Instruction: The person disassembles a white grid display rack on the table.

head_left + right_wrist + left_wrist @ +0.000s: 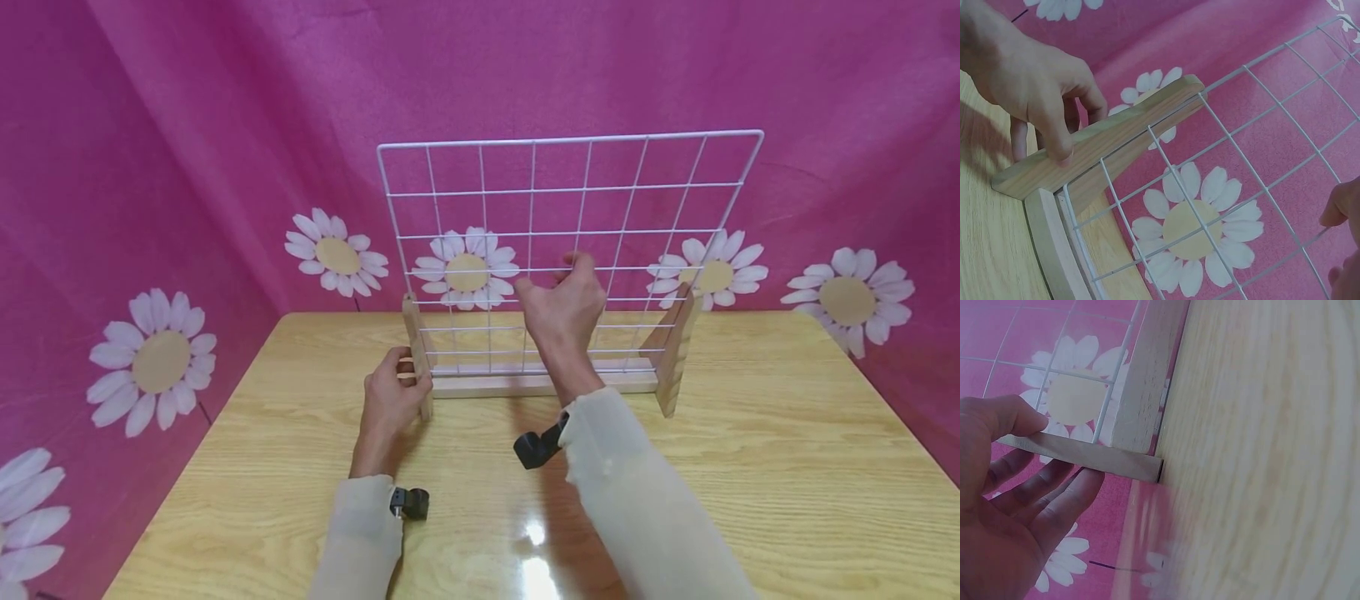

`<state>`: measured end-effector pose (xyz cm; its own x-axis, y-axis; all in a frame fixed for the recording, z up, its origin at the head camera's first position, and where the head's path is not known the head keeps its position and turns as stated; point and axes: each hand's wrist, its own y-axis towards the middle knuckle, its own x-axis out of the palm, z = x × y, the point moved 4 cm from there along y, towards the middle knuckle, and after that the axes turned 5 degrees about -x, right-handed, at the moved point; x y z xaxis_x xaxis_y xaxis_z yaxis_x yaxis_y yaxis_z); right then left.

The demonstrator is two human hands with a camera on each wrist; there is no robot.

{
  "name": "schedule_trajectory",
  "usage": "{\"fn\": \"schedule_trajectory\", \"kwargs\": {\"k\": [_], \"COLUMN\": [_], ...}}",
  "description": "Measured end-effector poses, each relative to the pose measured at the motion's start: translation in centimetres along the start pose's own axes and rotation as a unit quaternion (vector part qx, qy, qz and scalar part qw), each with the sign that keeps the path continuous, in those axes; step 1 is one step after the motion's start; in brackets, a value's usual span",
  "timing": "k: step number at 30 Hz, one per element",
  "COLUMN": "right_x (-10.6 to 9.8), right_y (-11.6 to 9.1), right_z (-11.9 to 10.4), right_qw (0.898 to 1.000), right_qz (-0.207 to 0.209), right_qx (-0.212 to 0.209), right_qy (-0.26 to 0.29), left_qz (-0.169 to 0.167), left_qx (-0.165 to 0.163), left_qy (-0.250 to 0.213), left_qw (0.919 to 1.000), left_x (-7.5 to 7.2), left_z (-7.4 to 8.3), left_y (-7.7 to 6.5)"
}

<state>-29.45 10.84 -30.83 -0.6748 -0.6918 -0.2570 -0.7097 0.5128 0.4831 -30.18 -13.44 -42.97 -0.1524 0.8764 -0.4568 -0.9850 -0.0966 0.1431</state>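
Only the head view spans the white wire grid (570, 139); beside it, left hand (391, 396) pinches wooden support (1119, 460); right hand (564, 308) curls, hold unclear.

From where I stand, a magenta cloth (225, 83) hangs behind the table (780, 467) and along both its sides, falling in soft folds toward the upper left and printed all over with big daisies (160, 362), white petals around pale yellow centres (several of them line up low down, close to the table's far edge). The table itself has a light wood-grain top with fine streaks and a glossy finish, and on the near part of it bright patches of light (538, 575) shine back up at me.
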Motion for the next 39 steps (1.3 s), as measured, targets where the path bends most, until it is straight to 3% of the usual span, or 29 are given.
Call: {"fn": "schedule_trajectory", "kwargs": {"k": [15,25,39], "right_x": [-0.1,-0.4,-0.8], "right_y": [0.4,0.9,1.6], "right_z": [-0.6,-0.9,-1.5], "right_qw": [0.999,1.0,1.0], "right_qz": [-0.015,-0.003,-0.017], "right_qx": [0.038,0.018,0.004], "right_qy": [0.006,0.004,-0.001], "left_qz": [0.005,-0.002,-0.003], "left_qx": [0.01,0.012,0.004], "left_qy": [0.0,-0.002,0.0], "left_qw": [0.9999,0.9999,1.0], "left_x": [-0.1,-0.2,0.0], "left_z": [-0.1,0.0,-0.1], "left_y": [0.0,0.2,0.1]}}
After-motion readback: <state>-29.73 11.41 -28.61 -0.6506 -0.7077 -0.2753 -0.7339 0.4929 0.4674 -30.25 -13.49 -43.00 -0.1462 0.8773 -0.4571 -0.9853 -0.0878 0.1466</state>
